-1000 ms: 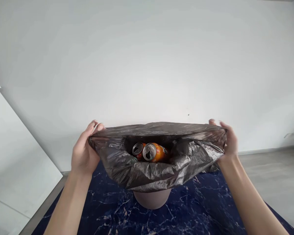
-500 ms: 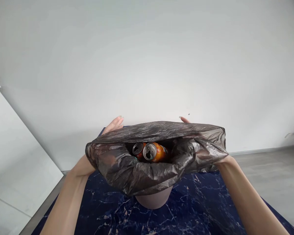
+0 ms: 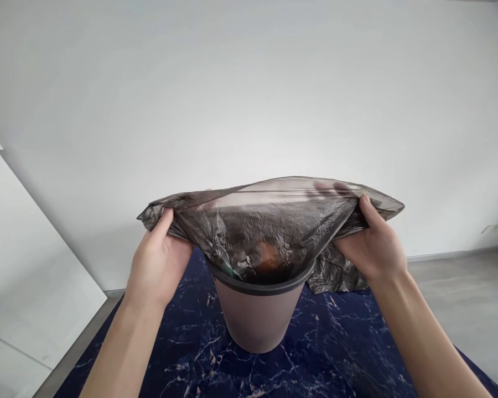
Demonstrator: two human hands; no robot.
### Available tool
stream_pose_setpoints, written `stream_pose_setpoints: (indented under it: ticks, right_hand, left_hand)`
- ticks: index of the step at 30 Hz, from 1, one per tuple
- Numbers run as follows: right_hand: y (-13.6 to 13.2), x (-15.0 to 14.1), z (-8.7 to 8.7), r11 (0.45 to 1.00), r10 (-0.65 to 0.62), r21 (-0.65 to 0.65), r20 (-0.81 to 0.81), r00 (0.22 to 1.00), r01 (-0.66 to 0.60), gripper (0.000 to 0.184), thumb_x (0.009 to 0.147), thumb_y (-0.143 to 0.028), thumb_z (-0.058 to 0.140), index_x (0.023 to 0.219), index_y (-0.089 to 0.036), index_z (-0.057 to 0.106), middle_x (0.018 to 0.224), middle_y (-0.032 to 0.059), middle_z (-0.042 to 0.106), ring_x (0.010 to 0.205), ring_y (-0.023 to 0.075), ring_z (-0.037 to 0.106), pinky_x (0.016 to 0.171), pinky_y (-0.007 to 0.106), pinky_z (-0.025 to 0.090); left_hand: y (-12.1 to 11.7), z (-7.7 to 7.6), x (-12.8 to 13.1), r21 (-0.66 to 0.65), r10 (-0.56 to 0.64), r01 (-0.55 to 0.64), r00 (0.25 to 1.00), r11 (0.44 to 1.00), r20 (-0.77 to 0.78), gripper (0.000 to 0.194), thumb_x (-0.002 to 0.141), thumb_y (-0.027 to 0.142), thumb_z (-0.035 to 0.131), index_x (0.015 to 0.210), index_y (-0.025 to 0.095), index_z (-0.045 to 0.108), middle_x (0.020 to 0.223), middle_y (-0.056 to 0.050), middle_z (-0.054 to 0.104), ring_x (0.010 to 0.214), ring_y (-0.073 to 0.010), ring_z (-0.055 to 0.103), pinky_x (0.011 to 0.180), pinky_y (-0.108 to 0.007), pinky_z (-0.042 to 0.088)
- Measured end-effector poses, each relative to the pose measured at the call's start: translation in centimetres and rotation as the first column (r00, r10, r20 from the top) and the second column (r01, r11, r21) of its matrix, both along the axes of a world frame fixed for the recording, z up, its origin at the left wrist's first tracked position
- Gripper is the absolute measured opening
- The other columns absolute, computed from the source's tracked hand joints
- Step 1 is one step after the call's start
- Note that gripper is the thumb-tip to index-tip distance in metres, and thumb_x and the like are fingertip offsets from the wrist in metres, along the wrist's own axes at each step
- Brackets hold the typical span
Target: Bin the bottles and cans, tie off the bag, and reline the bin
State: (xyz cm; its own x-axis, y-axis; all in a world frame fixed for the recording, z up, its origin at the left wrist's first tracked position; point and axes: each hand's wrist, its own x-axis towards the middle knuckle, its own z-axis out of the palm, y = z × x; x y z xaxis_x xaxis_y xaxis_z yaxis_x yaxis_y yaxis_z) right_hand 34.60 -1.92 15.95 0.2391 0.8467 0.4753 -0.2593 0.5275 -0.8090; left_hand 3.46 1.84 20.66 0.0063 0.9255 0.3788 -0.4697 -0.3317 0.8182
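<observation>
A thin dark plastic bin bag rises out of a small mauve bin with a dark rim. My left hand is closed on the bag's left top edge, thumb on the near side. At the right top edge my right hand grips the bag the same way, its fingers showing through the plastic behind. The bag's mouth is pulled flat and stretched wide between both hands. An orange can shows dimly through the plastic, low in the bag.
The bin stands on a dark blue marbled surface. A white wall is close behind. A white panel leans at the left. Grey floor lies to the right.
The bag's mouth was open with cans visible inside. Both hands have regripped its edges and lifted them, so the two sides are drawn together and the bin's rim and body show more.
</observation>
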Motion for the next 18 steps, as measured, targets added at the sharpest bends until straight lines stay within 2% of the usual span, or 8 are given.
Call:
stream_pose_setpoints:
  ticks: [4, 7, 10, 14, 16, 18]
  right_hand:
    - [0.2, 0.0, -0.1, 0.999, -0.006, 0.044, -0.026, 1.000, 0.007, 0.033, 0.110, -0.055, 0.048, 0.132, -0.044, 0.070, 0.164, -0.0116, 0.055, 0.158, 0.0240, 0.045, 0.122, 0.053, 0.051]
    - [0.1, 0.1, 0.0, 0.997, -0.034, 0.068, -0.056, 0.998, 0.038, 0.029, 0.109, -0.052, 0.051, 0.128, -0.043, 0.072, 0.161, -0.0100, 0.057, 0.158, 0.0251, 0.046, 0.124, 0.054, 0.049]
    - [0.0, 0.2, 0.3, 0.990, -0.054, 0.122, -0.108, 0.993, 0.067, 0.022, 0.108, -0.048, 0.055, 0.113, -0.042, 0.076, 0.146, -0.0071, 0.066, 0.148, 0.0240, 0.055, 0.125, 0.049, 0.047]
    - [0.3, 0.8, 0.5, 0.984, 0.000, 0.174, -0.277, 0.961, 0.050, 0.019, 0.108, -0.042, 0.061, 0.097, -0.035, 0.076, 0.107, -0.0030, 0.070, 0.110, 0.0166, 0.068, 0.116, 0.037, 0.054]
    - [0.5, 1.1, 0.5, 0.977, 0.056, 0.211, -0.416, 0.908, 0.036, 0.017, 0.106, -0.037, 0.066, 0.093, -0.030, 0.074, 0.091, -0.0034, 0.064, 0.088, 0.0126, 0.066, 0.102, 0.030, 0.059]
    - [0.6, 1.3, 0.5, 0.971, 0.107, 0.238, -0.497, 0.861, 0.017, 0.013, 0.104, -0.033, 0.070, 0.093, -0.026, 0.072, 0.080, -0.0048, 0.057, 0.070, 0.0095, 0.057, 0.085, 0.025, 0.059]
  left_hand:
    - [-0.4, 0.4, 0.5, -0.024, -0.044, 0.045, 0.999, 0.999, 0.012, 0.034, 0.111, 0.032, 0.048, 0.110, 0.024, 0.081, 0.136, -0.005, 0.077, 0.148, -0.0246, 0.058, 0.123, -0.041, 0.053]
    - [-0.5, 0.4, 0.4, -0.020, -0.035, 0.034, 0.999, 0.999, -0.029, 0.031, 0.108, 0.037, 0.053, 0.108, 0.023, 0.081, 0.135, -0.006, 0.078, 0.149, -0.0245, 0.058, 0.124, -0.039, 0.051]
    - [0.0, -0.1, 0.0, 0.010, 0.001, -0.001, 0.999, 1.000, -0.046, 0.028, 0.106, 0.039, 0.060, 0.111, 0.022, 0.081, 0.137, -0.007, 0.077, 0.147, -0.0275, 0.060, 0.123, -0.041, 0.052]
    - [0.9, -1.1, -0.6, 0.055, 0.076, -0.071, 0.994, 0.996, -0.082, 0.029, 0.104, 0.041, 0.064, 0.114, 0.020, 0.082, 0.139, -0.008, 0.076, 0.145, -0.0301, 0.059, 0.120, -0.039, 0.052]
    - [1.3, -1.7, -0.8, 0.092, 0.129, -0.122, 0.989, 0.988, -0.074, 0.030, 0.104, 0.044, 0.066, 0.113, 0.020, 0.081, 0.135, -0.008, 0.077, 0.143, -0.0325, 0.061, 0.118, -0.042, 0.052]
    - [1.5, -2.1, -0.9, 0.129, 0.190, -0.180, 0.979, 0.975, -0.072, 0.030, 0.103, 0.047, 0.069, 0.113, 0.020, 0.080, 0.135, -0.008, 0.077, 0.141, -0.0349, 0.061, 0.116, -0.044, 0.052]
